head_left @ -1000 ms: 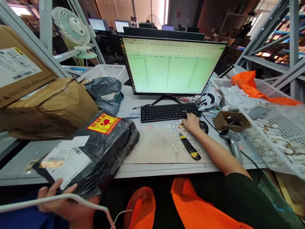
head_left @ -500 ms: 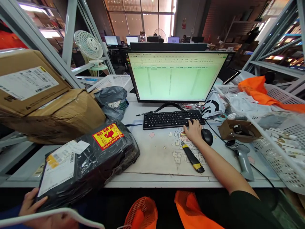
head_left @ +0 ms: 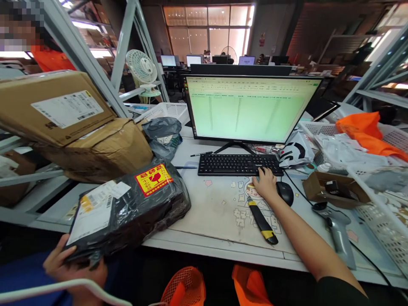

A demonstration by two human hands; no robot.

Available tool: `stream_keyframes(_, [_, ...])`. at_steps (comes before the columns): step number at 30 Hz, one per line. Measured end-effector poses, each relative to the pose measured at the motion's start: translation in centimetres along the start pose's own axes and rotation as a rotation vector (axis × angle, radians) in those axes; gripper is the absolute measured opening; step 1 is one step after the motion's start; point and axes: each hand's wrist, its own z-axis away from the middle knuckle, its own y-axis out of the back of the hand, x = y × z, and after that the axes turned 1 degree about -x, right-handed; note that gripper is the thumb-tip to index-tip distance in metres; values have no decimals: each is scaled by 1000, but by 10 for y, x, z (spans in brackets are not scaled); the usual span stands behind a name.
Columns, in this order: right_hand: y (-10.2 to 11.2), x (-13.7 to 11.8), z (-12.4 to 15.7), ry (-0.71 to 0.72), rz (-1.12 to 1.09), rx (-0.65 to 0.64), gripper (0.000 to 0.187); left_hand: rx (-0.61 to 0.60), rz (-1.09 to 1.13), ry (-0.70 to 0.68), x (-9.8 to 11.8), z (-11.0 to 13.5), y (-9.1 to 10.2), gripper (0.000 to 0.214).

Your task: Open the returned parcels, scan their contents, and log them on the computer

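On my cam, the best free room is the bare bit of mat [head_left: 207,216] btwn the black pkg [head_left: 137,225] on the L and the cutter [head_left: 262,223] on the R. I could slide a hand in there from the front edge, up to the kbd [head_left: 236,165]. The screen [head_left: 251,112] blocks the back. Two pens [head_left: 187,167] lie L of the kbd. My R hand [head_left: 266,183] fills the kbd's R end, w/ the mouse [head_left: 284,193] close by. Past that, the scanner [head_left: 341,238], a small box [head_left: 314,191] & a white basket [head_left: 379,225] crowd the R side. Big brown boxes [head_left: 129,146] make a wall on the far L.
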Motion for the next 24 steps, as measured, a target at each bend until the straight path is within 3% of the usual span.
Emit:
stream_keyframes(3, [0, 1, 0, -5, -3, -20, 67, -5, -61, -118, -4, -5, 11, 47])
stream_keyframes(8, [0, 0, 1, 10, -5, -7, 68, 11, -147, -180, 6, -12, 18, 35])
stream_keyframes(14, [6, -5, 8, -21, -2, 96, 64, 32, -116, -102, 28, -13, 14, 34])
stream_keyframes(24, [7, -7, 8, -32, -7, 73, 64, 52, -82, -39, 26, -11, 10, 34])
